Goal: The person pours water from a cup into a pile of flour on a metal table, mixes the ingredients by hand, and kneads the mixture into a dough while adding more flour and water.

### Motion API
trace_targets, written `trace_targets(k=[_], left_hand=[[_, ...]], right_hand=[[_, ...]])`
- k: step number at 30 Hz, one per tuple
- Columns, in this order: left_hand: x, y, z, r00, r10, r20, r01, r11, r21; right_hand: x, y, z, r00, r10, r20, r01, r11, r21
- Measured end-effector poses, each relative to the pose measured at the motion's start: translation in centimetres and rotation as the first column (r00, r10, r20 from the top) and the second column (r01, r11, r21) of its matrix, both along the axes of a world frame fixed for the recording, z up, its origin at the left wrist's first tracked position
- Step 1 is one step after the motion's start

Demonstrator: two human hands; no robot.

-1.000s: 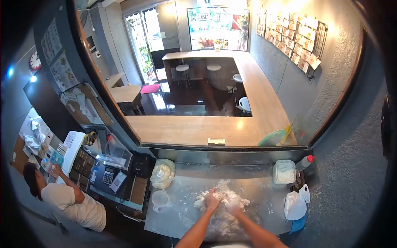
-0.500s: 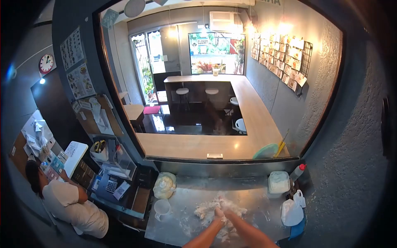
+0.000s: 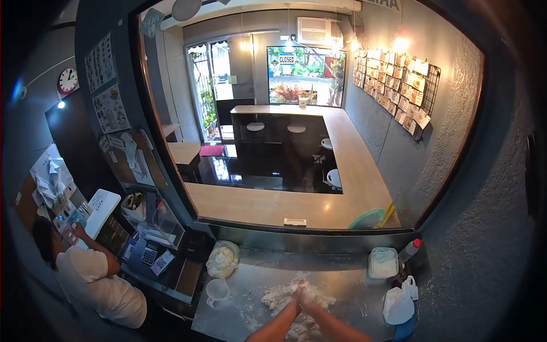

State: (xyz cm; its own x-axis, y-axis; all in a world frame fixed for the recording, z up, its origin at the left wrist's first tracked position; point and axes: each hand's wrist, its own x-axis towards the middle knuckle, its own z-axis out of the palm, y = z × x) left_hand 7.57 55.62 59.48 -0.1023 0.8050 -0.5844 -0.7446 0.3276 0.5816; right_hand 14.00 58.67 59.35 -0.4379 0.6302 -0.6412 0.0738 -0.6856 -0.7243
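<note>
Both of my hands meet over a rough, floury heap of dough (image 3: 275, 297) spread on the metal worktop (image 3: 262, 262). My left hand (image 3: 298, 294) and my right hand (image 3: 308, 296) are pressed close together at the middle of the heap. Their fingers are small and blurred, so I cannot make out whether they are closed or what is between them. Loose flour lies around the heap and below my wrists. To the left stands a clear measuring jug (image 3: 218, 290), with a plastic bag of pale contents (image 3: 223, 259) behind it.
At the right are a lidded tub (image 3: 383, 263), a red-capped bottle (image 3: 410, 249) and a white plastic bag (image 3: 398, 306). A window frame (image 3: 307, 229) rises behind the worktop. Another person (image 3: 97, 279) stands at the far left beside a shelf with a calculator (image 3: 149, 256).
The camera view has shifted slightly. My hands have drawn closer together over the dough. The other person's arm has moved a little.
</note>
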Motion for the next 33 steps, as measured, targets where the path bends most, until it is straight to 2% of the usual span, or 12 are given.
trace_targets(k=[3,4,6,7,14,16,19,20,22,26,28,33], left_hand=[[-1.1,3.1,-6.1,0.997,0.012,0.073,-0.019,0.995,0.100],[0.7,1.8,-4.4,1.000,0.002,0.007,-0.003,0.999,0.055],[2.0,0.7,-0.2,0.999,-0.004,-0.036,0.004,1.000,-0.010],[2.1,0.8,0.7,0.999,-0.006,-0.044,0.005,1.000,-0.028],[3.0,3.1,4.1,0.992,-0.039,-0.119,0.026,0.994,-0.103],[2.9,4.1,5.0,0.989,-0.056,-0.140,0.038,0.991,-0.127],[3.0,5.0,6.5,0.986,-0.069,-0.152,0.043,0.984,-0.172],[3.0,5.3,6.9,0.985,-0.071,-0.156,0.042,0.982,-0.182],[2.5,5.5,7.5,0.984,-0.072,-0.160,0.037,0.977,-0.210],[0.6,4.5,11.5,0.993,-0.048,-0.105,0.011,0.944,-0.329],[0.8,3.8,11.3,0.997,-0.022,-0.078,-0.004,0.952,-0.307],[2.7,2.4,8.4,0.998,0.035,-0.049,-0.043,0.983,-0.178]], right_hand=[[-1.0,2.2,-0.3,0.998,-0.054,-0.011,0.050,0.970,-0.237],[-1.1,2.9,-0.6,0.998,-0.055,-0.015,0.050,0.969,-0.242],[-0.9,5.4,-1.3,0.982,0.014,-0.188,0.003,0.996,0.089],[1.1,5.4,2.5,0.907,0.144,-0.395,-0.233,0.954,-0.189],[0.5,1.8,10.9,0.925,0.187,-0.331,-0.215,0.976,-0.048],[1.0,1.4,12.5,0.934,-0.031,-0.355,-0.006,0.995,-0.100],[2.4,2.1,5.8,0.978,-0.031,-0.207,0.003,0.991,-0.131],[2.8,1.7,7.9,0.979,-0.027,-0.204,0.001,0.992,-0.128],[3.2,-0.4,14.6,0.996,-0.085,-0.017,0.085,0.996,-0.013],[4.2,-2.2,14.6,0.999,0.002,-0.037,-0.004,0.999,-0.042],[3.1,-3.8,17.1,0.985,0.172,-0.018,-0.137,0.836,0.531],[2.4,-3.6,17.6,0.995,0.088,0.047,-0.100,0.877,0.469]])
